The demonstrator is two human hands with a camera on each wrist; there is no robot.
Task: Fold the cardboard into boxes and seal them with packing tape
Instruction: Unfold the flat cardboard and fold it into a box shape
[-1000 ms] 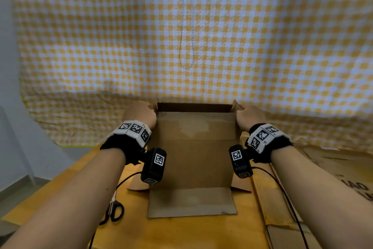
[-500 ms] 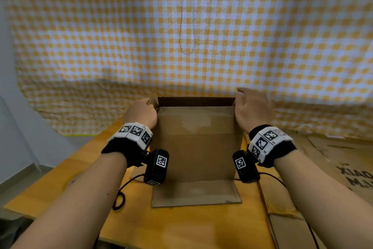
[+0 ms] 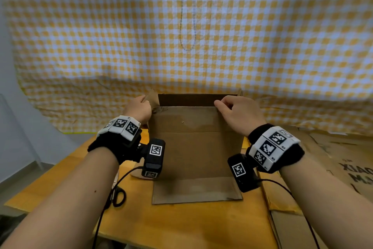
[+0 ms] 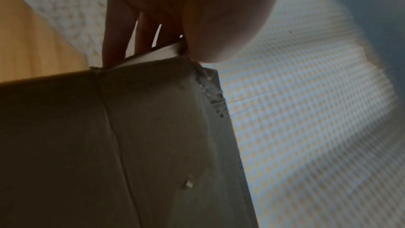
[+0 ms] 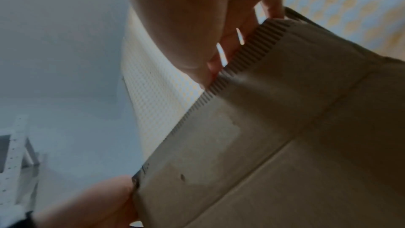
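A brown cardboard box (image 3: 195, 147) stands upright on the wooden table (image 3: 181, 224), its top open and its lower front flap lying flat towards me. My left hand (image 3: 139, 108) grips the left top flap at the corner, which is bent outward. In the left wrist view the fingers (image 4: 114, 44) reach behind the flap's edge of the box (image 4: 142, 127). My right hand (image 3: 236, 111) curls over the right end of the near top flap. The right wrist view shows its fingers (image 5: 232, 41) behind the corrugated edge of the box (image 5: 274, 127).
Black-handled scissors (image 3: 117, 194) lie on the table left of the box, under my left forearm. Flat printed cardboard sheets (image 3: 333, 158) cover the table's right side. A yellow checked cloth (image 3: 181, 26) hangs close behind the box. The table's front edge is near me.
My right hand left the right side flap and now curls over the near flap's top right corner. My left hand has pulled the left flap outward. The box stayed in place.
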